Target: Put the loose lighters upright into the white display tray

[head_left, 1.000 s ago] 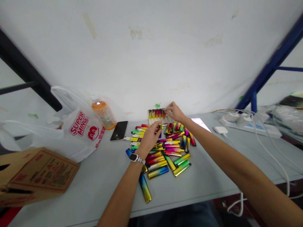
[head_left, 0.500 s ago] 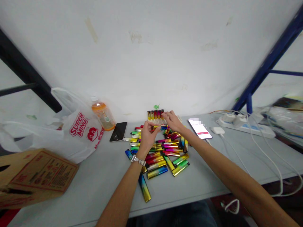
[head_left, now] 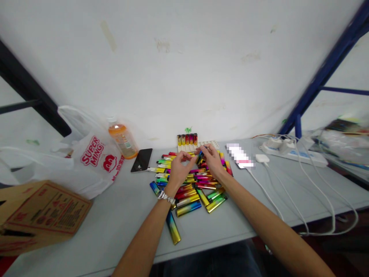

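Note:
My right hand (head_left: 213, 161) has its fingers closed round a dark blue lighter (head_left: 199, 156), tilted above the pile. Close on its left, my left hand (head_left: 179, 168) has thumb and forefinger drawn together beside that lighter; what lies between them, if anything, is too small to make out. A silver watch (head_left: 166, 197) circles my left wrist. Many shiny lighters (head_left: 188, 209) in gold, red, green and blue lie loose beneath both hands. Behind them, several lighters (head_left: 187, 139) stand upright in a row at the left part of a white tray with holes (head_left: 212, 145).
On the left are a cardboard box (head_left: 49, 215), a white plastic bag (head_left: 98, 169), an orange drink bottle (head_left: 123, 140) and a dark phone (head_left: 142, 160). A lit phone (head_left: 240, 156), a charger (head_left: 262, 158) and a power strip (head_left: 296, 152) with loose cables occupy the right. A wall stands behind.
My right hand has come back from the upright row towards my left hand, and a blue lighter now shows in its fingers. The view has shifted slightly.

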